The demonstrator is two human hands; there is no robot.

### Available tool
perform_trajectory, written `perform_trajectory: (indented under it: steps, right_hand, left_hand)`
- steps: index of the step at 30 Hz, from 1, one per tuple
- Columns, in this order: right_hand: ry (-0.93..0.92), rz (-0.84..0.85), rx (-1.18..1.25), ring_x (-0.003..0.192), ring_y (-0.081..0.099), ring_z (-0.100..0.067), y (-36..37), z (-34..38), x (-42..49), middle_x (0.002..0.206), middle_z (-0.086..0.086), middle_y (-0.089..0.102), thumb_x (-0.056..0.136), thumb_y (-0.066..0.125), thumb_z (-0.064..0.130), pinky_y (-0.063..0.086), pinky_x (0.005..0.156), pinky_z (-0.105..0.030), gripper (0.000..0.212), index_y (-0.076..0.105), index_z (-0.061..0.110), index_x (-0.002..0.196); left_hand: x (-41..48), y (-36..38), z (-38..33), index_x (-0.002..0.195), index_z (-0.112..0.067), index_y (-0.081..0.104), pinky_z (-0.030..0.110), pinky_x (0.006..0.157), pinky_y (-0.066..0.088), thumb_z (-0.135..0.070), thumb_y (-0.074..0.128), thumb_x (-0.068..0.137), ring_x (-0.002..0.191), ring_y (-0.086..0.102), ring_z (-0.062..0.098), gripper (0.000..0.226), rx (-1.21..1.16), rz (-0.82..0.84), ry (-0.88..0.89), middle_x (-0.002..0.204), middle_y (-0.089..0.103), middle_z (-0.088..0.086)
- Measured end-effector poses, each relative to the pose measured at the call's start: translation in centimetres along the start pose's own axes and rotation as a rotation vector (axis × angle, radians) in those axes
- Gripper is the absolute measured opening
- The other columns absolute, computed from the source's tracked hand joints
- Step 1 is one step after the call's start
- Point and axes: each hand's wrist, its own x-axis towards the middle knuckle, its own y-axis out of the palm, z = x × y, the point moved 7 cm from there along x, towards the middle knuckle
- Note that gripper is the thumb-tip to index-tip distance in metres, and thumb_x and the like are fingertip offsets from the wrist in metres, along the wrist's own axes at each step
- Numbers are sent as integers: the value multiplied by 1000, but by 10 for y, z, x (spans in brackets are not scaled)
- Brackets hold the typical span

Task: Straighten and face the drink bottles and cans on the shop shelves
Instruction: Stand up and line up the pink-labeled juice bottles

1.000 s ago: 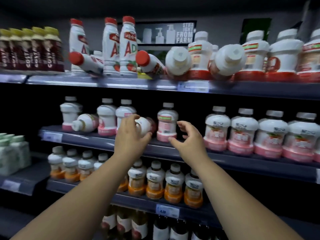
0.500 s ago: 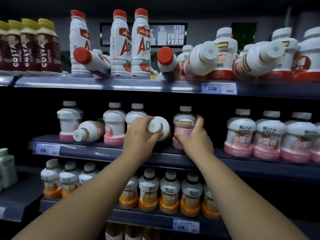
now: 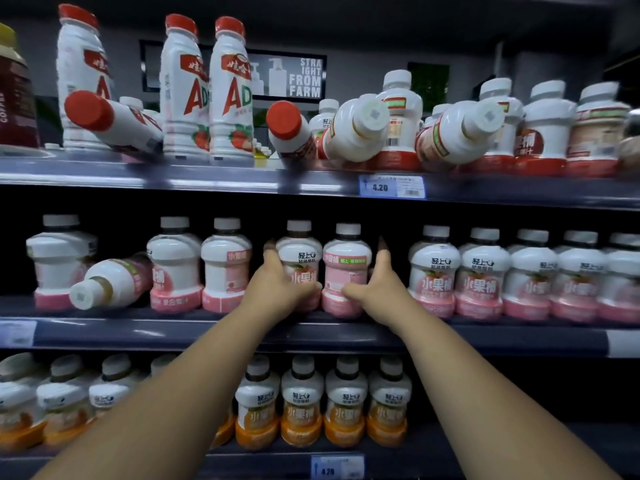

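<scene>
On the middle shelf [image 3: 311, 336] my left hand [image 3: 280, 289] grips a pink-based white drink bottle [image 3: 300, 258], which stands upright with its label facing me. My right hand [image 3: 375, 291] grips the neighbouring pink bottle [image 3: 346, 271], upright with its back label turned out. Further left on this shelf a pink bottle [image 3: 107, 282] lies on its side, cap toward me. On the top shelf two red-capped bottles [image 3: 104, 121] [image 3: 291, 131] and two white-capped bottles [image 3: 353, 131] [image 3: 457, 133] lie tipped over.
Upright pink bottles [image 3: 481, 275] fill the middle shelf to the right. Orange-based bottles [image 3: 301, 403] stand in rows on the lower shelf. Tall red-capped AD bottles [image 3: 207, 88] stand on the top shelf, with coffee bottles [image 3: 14, 88] at the far left. Price tags [image 3: 391, 187] line the shelf edges.
The bottle that lay tipped in my left hand now stands upright. My right hand has closed round the neighbouring bottle. The camera has moved closer to the shelves.
</scene>
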Motion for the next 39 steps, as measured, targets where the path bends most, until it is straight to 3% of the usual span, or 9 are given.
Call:
perform_trajectory:
  steps: [3, 7, 10, 14, 18, 22, 27, 32, 39]
  right_hand:
    - [2, -59, -72, 110, 54, -16, 0, -1, 2, 123, 3, 49, 60, 91, 48, 47, 93, -33, 122, 15, 14, 149]
    - [32, 58, -35, 108, 58, -18, 8, -6, 5, 131, -1, 54, 68, 87, 41, 51, 89, -34, 114, 12, 16, 150]
    - [28, -6, -107, 105, 53, -17, 2, -4, 3, 119, 4, 48, 57, 90, 57, 46, 86, -32, 116, 20, 14, 140]
    - [27, 67, -42, 101, 58, -16, 5, -7, 3, 122, 0, 57, 69, 86, 34, 46, 81, -28, 113, 9, 17, 150]
    - [50, -10, -100, 103, 58, -19, -2, -8, -1, 117, 2, 55, 54, 91, 56, 48, 84, -35, 106, 25, 18, 127]
    - [28, 38, -88, 101, 59, -20, -1, -8, -3, 120, -3, 57, 62, 87, 43, 48, 83, -33, 109, 17, 16, 141]
    - [-3, 35, -203, 107, 60, -20, -3, -6, -9, 122, 3, 56, 54, 88, 62, 52, 89, -41, 108, 23, 23, 132]
    - [-19, -32, -374, 108, 62, -26, -2, 1, -12, 126, -3, 59, 51, 81, 74, 53, 85, -42, 108, 24, 21, 126]
    - [-18, -103, -481, 115, 60, -29, -2, 3, -20, 133, -8, 56, 59, 75, 78, 46, 76, -36, 118, 16, 15, 140]
  left_hand:
    - [-1, 0, 3, 145, -21, 19, 42, 95, 51, -48, 87, 56, 108, 63, 26, 115, 2, 17, -11, 116, 64, 4]
    - [-4, -2, 3, 141, -26, 22, 44, 94, 53, -61, 81, 40, 108, 63, 23, 123, -15, 17, 5, 119, 62, 3]
    - [-4, -3, 3, 136, -18, 31, 38, 91, 52, -51, 88, 47, 104, 64, 24, 111, -4, -13, -16, 114, 65, 4]
    - [-5, -5, 6, 138, -19, 31, 40, 93, 52, -52, 89, 49, 104, 64, 23, 111, -2, -27, -29, 116, 65, 3]
    - [-6, -4, 4, 138, -18, 32, 42, 92, 52, -53, 88, 53, 107, 64, 26, 108, 54, -27, -17, 119, 65, 4]
    - [-6, -6, 5, 123, -16, 42, 40, 89, 53, -49, 91, 52, 101, 65, 23, 92, 16, -32, -37, 112, 67, 2]
    - [-6, -3, 9, 109, -21, 53, 38, 88, 55, -50, 90, 51, 95, 67, 14, 74, 3, 8, -43, 103, 69, -6]
    - [-8, -2, 7, 110, -22, 54, 40, 86, 56, -62, 84, 42, 94, 66, 12, 85, 47, 58, -11, 105, 68, -6]
    - [-9, -3, 9, 112, -23, 52, 37, 88, 55, -56, 90, 49, 92, 66, 9, 80, 38, 102, -1, 105, 68, -9]
